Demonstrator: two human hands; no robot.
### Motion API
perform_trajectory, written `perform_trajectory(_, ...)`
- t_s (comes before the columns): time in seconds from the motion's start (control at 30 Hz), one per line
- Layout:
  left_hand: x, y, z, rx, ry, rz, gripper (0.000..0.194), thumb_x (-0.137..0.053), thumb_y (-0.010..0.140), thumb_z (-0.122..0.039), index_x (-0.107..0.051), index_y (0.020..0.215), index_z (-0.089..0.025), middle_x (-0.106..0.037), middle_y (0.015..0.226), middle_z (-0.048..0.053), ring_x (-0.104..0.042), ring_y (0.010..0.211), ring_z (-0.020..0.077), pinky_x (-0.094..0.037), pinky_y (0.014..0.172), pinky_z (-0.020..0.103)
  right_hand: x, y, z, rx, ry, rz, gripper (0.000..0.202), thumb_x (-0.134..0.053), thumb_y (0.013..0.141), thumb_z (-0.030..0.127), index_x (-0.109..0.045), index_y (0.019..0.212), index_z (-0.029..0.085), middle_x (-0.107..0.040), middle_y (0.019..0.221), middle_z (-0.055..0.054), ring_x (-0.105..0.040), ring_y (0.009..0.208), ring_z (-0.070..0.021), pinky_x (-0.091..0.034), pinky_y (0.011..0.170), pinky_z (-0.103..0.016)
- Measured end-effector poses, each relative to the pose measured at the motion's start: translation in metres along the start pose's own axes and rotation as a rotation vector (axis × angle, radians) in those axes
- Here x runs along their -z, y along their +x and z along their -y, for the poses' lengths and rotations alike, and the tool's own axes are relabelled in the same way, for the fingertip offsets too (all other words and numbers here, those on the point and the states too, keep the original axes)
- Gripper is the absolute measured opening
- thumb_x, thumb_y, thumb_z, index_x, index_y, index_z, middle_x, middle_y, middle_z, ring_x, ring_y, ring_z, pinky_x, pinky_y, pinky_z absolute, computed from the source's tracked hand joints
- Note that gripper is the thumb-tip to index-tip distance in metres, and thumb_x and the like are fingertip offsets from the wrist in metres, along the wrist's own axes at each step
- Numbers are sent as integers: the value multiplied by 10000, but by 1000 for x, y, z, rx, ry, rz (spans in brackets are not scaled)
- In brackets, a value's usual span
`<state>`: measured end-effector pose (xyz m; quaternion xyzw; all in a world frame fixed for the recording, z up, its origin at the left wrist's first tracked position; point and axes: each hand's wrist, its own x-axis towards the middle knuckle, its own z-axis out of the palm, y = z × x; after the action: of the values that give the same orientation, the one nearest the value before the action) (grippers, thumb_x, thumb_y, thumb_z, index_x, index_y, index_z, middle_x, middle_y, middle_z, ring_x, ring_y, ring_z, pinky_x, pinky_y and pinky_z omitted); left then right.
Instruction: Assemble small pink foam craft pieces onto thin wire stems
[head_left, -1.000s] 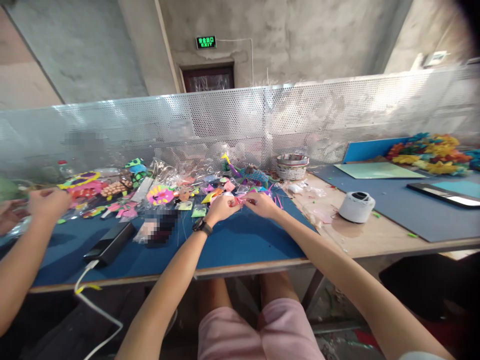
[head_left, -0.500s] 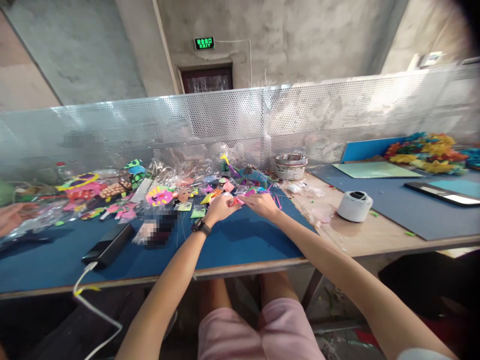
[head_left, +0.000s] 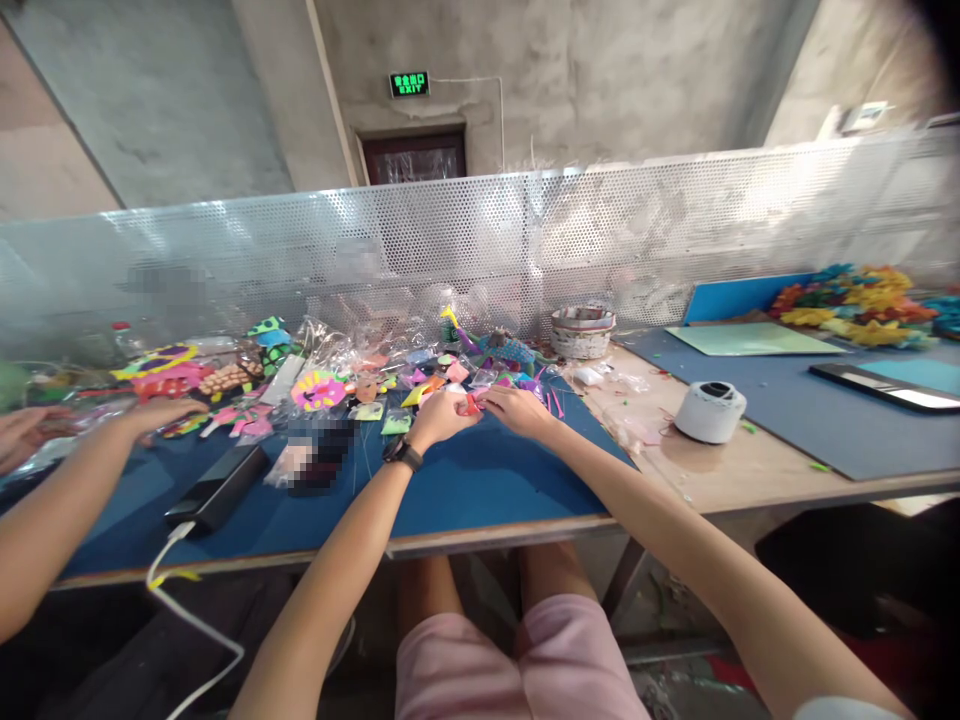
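Note:
My left hand [head_left: 442, 417], with a dark watch on the wrist, is closed in a pinch over the blue mat. A small red-pink piece [head_left: 472, 404] sits between its fingertips; its exact kind is too small to tell. My right hand [head_left: 516, 410] meets it from the other side, fingers pinched at the same piece. Just behind the hands lie yellow and orange pieces [head_left: 422, 392], a pink piece [head_left: 456, 372] and a small green packet [head_left: 396, 423]. Purple strips [head_left: 553, 398] show beside my right hand.
A co-worker's arm [head_left: 75, 490] reaches in from the left over colourful craft pieces and plastic bags. A black power bank [head_left: 217, 490] with a white cable lies nearer. On the right stand a white roll [head_left: 709, 412] and a woven basket [head_left: 582, 333]. A perforated metal screen [head_left: 450, 240] runs behind.
A co-worker's arm has come in from the left, its hand over the craft pieces there. My own hands stay together at the red-pink piece, with only slight finger movement.

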<state>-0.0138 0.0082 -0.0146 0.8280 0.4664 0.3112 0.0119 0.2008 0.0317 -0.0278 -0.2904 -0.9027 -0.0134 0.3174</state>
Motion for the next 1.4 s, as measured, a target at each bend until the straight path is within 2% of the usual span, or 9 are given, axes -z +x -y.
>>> perform_trajectory(0.13, -2, 0, 2, 8, 1, 7, 418, -691, 766, -457, -454, 551, -187, -401, 517, -46, -329, 522, 105, -185, 537, 287, -5, 1, -3, -31, 90, 3, 256, -460, 1018, 274, -686, 1111, 201, -717, 1054, -81, -652, 923, -186, -458, 805, -268)
perform_trajectory(0.3, -4, 0, 4, -15, 29, 38, 468, -724, 730, -468, -413, 527, -184, -384, 483, -55, -322, 497, 98, -176, 544, 291, -11, 1, -9, -58, 227, 40, 230, -501, 989, 260, -704, 951, 158, -722, 883, -66, -626, 771, -165, -434, 710, -257)
perform_trajectory(0.67, 1, 0, 2, -53, 76, 93, 454, -711, 741, -476, -416, 553, -187, -406, 498, -51, -351, 506, 105, -213, 570, 282, -11, 1, -10, -113, 386, 109, 321, -492, 973, 361, -704, 891, 136, -694, 817, -46, -580, 726, -156, -409, 680, -257)
perform_trajectory(0.9, 1, -1, -1, -52, 110, 117, 399, -726, 716, -430, -438, 574, -192, -439, 523, -38, -389, 519, 117, -219, 574, 283, -16, 5, -21, -307, 624, 256, 433, -552, 895, 522, -724, 883, 125, -648, 747, -36, -535, 649, -136, -407, 606, -249)
perform_trajectory(1.03, 0, -1, -2, -62, 115, 126, 375, -725, 719, -428, -462, 585, -197, -434, 532, -38, -384, 513, 119, -217, 566, 286, -18, 7, -27, -397, 809, 324, 403, -628, 815, 521, -711, 800, 127, -608, 672, -19, -501, 598, -122, -408, 593, -258)
perform_trajectory(1.17, 0, 0, -4, -72, 115, 124, 367, -719, 737, -460, -494, 607, -201, -465, 558, -28, -404, 530, 128, -219, 564, 287, -17, 7, -25, -491, 937, 320, 363, -646, 783, 496, -651, 703, 142, -552, 604, 4, -478, 583, -116, -398, 594, -262)
perform_trajectory(1.27, 0, -1, -4, -79, 129, 106, 371, -721, 741, -476, -502, 617, -203, -480, 572, -23, -402, 538, 132, -223, 571, 288, -15, 6, -21, -514, 937, 288, 383, -627, 804, 517, -650, 735, 141, -546, 617, 6, -490, 593, -116, -397, 585, -254)
perform_trajectory(1.4, 0, -2, 1, -73, 124, 80, 444, -679, 784, -508, -439, 578, -196, -427, 540, -33, -352, 520, 121, -210, 572, 290, -13, 2, -18, -387, 754, 262, 451, -551, 878, 558, -674, 795, 133, -557, 643, 0, -507, 598, -113, -393, 563, -235)
